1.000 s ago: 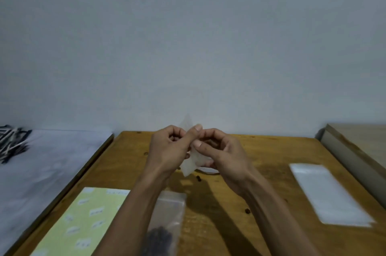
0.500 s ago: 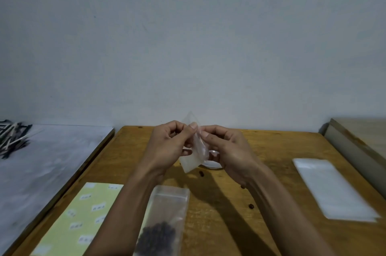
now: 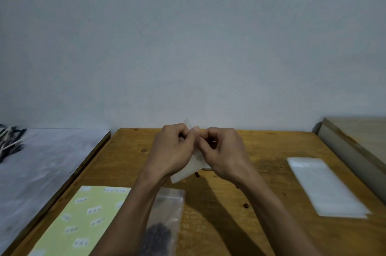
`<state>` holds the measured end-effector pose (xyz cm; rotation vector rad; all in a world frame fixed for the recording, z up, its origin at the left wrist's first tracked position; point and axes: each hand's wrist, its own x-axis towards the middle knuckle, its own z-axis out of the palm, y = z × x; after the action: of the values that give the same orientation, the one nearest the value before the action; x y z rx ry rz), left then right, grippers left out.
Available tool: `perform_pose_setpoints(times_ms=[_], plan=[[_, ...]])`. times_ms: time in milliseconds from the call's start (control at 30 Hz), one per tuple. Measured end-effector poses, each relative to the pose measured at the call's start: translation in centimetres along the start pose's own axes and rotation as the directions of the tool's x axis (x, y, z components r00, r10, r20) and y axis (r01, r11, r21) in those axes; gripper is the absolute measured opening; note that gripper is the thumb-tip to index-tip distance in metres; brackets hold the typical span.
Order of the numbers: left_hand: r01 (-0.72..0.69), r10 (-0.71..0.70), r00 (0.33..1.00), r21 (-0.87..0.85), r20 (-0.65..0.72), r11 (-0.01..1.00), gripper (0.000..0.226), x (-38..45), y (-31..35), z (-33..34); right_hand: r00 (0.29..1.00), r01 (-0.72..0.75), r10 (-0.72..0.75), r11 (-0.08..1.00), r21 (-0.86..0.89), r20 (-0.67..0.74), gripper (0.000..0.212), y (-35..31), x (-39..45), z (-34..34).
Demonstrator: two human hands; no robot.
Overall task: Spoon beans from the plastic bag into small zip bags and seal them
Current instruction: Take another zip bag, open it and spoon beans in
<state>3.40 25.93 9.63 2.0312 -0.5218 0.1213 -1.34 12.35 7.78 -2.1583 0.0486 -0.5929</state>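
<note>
Your left hand (image 3: 173,149) and right hand (image 3: 224,151) are raised together above the wooden desk (image 3: 261,224), knuckles almost meeting, and both pinch the same small zip bag (image 3: 188,170). Your left thumb and curled fingers grip its upper part, where a clear corner pokes up above your knuckles; your right fingertips pinch it just beside your left thumb. The bag hangs tilted between your palms, its lower corner dropping below your left wrist. Whether it holds any beans you cannot tell.

Below your left forearm, the plastic bag (image 3: 167,220) lies flat on the desk with a dark heap of beans (image 3: 157,239) in its near end. Further out on that side lies a pale yellow sheet of labels (image 3: 83,220). A few loose beans (image 3: 245,205) sit on the wood under and beside your right forearm. Well off to the right of your right hand lies a stack of empty clear bags (image 3: 325,186).
</note>
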Motion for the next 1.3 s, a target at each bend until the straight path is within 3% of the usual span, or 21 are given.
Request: perform_pose_setpoints(times_ms=[267,400,467,533,600,667,733,767,833,900,967,1067,1167,1300], plan=[[-0.044,0.057,0.994,0.138,-0.091,0.989,0.028,-0.2,0.3,-0.5,0.973,-0.117,0.098,0.990,-0.077,-0.210,0.016,0.2,0.8,-0.3],[0.066,-0.060,0.995,0.088,-0.077,0.994,0.034,0.0,0.3,-1.0,0.991,-0.070,0.062,0.996,-0.058,-0.120,0.005,-0.1,0.6,-0.6],[0.118,-0.112,0.991,0.095,-0.069,0.988,0.035,0.5,0.2,-1.4,0.994,0.060,-0.067,0.994,-0.087,-0.087,0.016,-0.4,0.0,-0.3],[0.135,-0.133,0.991,0.086,-0.026,0.987,0.034,0.8,0.0,-1.7,0.988,0.149,-0.155,0.964,-0.222,-0.011,0.021,-0.2,-0.2,0.2],[0.142,-0.144,0.989,0.065,0.029,0.988,0.029,1.2,-0.4,-2.0,0.996,0.082,-0.071,0.961,-0.264,0.049,0.023,0.0,0.2,0.2],[0.133,-0.134,0.986,0.019,0.099,0.991,0.028,1.3,-0.7,-2.4,0.996,-0.059,0.067,0.989,-0.135,0.056,0.025,0.4,0.5,-0.1],[0.088,-0.087,0.982,-0.001,0.167,0.996,0.045,1.1,-1.0,-2.7,0.986,-0.157,0.154,0.987,0.043,0.061,0.023,0.6,0.8,-0.4],[0.048,-0.058,0.975,0.048,0.213,0.998,0.068,0.9,-1.3,-2.8,0.980,-0.195,0.189,0.973,0.125,0.062,0.024,0.6,0.8,-0.5],[-0.075,-0.018,0.945,0.271,0.325,0.960,0.122,0.7,-2.0,-2.7,0.967,-0.256,0.243,0.928,0.269,0.082,0.028,0.7,0.9,-0.7],[-0.192,0.042,0.927,0.373,0.373,0.908,0.138,0.5,-2.6,-2.1,0.955,-0.298,0.275,0.888,0.351,0.115,0.027,0.6,0.9,-0.8],[-0.252,0.095,0.928,0.417,0.361,0.873,0.128,0.7,-2.8,-1.4,0.959,-0.283,0.262,0.907,0.314,0.106,0.018,0.8,0.9,-0.8],[-0.311,0.122,0.923,0.519,0.366,0.796,0.117,1.0,-3.1,-0.8,0.993,-0.115,0.115,0.993,-0.010,-0.014,0.016,1.2,0.9,-1.1],[-0.313,0.089,0.897,0.479,0.433,0.820,0.114,1.0,-3.3,-0.6,0.984,-0.050,0.047,0.999,0.013,0.173,0.006,1.3,1.2,-1.9],[-0.342,0.070,0.864,0.479,0.499,0.809,0.102,1.0,-3.6,-0.3,0.930,-0.072,0.051,0.996,0.047,0.363,0.028,1.7,1.3,-2.6]])
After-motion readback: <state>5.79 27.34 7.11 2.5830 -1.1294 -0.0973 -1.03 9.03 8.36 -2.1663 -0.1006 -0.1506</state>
